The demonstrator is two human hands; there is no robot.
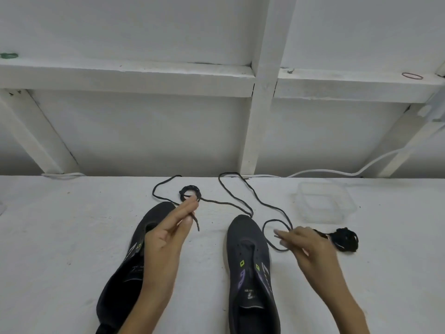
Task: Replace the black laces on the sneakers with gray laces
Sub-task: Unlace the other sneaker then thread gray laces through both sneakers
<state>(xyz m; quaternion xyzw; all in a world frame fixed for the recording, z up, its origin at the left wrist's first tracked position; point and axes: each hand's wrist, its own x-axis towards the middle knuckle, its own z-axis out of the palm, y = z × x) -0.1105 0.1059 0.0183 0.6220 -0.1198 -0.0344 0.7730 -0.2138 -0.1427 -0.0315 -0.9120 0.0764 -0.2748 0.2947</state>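
Observation:
Two dark sneakers with empty eyelets lie toes away from me on the white table: the left sneaker (125,263) and the right sneaker (250,268). A long dark grey lace (240,189) winds over the table beyond them. My left hand (168,237) pinches one end of it above the left sneaker's toe. My right hand (305,247) pinches the other end, where the lace forms a loop beside the right sneaker. A small coiled dark lace (190,190) lies behind my left hand. A bundle of black laces (345,238) lies right of my right hand.
A clear plastic container (323,203) stands on the table at the back right. A white cable (337,173) runs along the table's far edge under a white wooden frame (260,92). A red rubber band (412,75) lies on the frame's ledge.

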